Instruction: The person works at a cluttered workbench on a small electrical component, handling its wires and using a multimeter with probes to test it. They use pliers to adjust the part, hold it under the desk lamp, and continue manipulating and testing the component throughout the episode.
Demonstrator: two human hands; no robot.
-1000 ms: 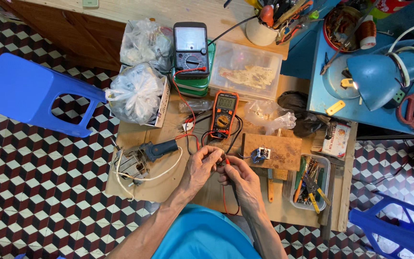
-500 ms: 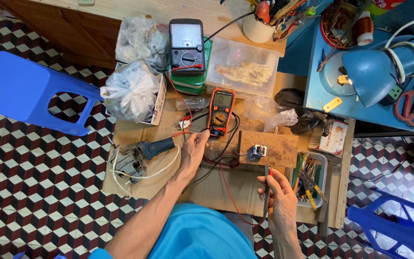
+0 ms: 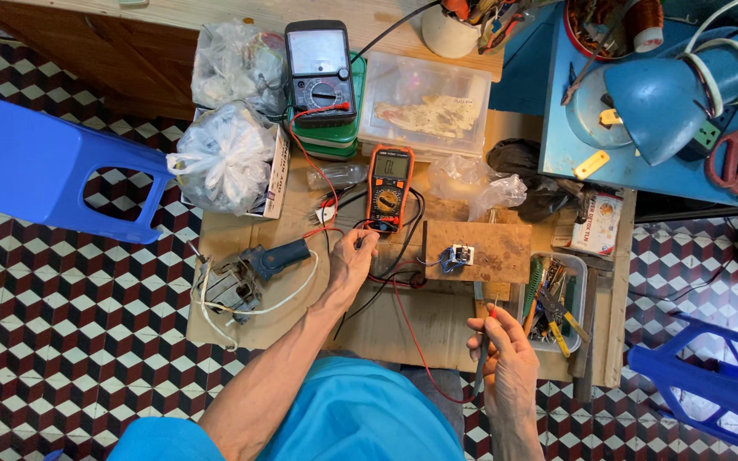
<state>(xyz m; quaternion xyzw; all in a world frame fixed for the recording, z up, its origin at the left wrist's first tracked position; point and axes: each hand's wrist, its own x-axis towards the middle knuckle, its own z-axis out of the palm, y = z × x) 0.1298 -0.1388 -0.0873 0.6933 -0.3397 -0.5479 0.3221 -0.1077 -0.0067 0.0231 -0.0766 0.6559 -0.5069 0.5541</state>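
Note:
My left hand (image 3: 350, 263) reaches forward over the cardboard work surface (image 3: 403, 320), fingertips on the leads just below the orange digital multimeter (image 3: 389, 185). My right hand (image 3: 504, 369) sits near the front edge, closed on a red-wired test probe (image 3: 482, 358) that points down. Red and black leads run from the meter across the cardboard. A small blue and white component (image 3: 456, 256) rests on a wooden board (image 3: 477, 250) between the hands.
A soldering gun with white cable (image 3: 258, 271) lies at left. Behind stand an analog meter (image 3: 320, 71), plastic bags (image 3: 224, 158) and a clear box (image 3: 424, 107). A tool tray (image 3: 554, 300) is at right. Blue stools (image 3: 44, 171) flank the bench; a blue lamp (image 3: 668, 85) hangs upper right.
Both hands were together at the centre. The left hand has moved forward to the meter's leads; the right hand has pulled back toward me and to the right with the probe.

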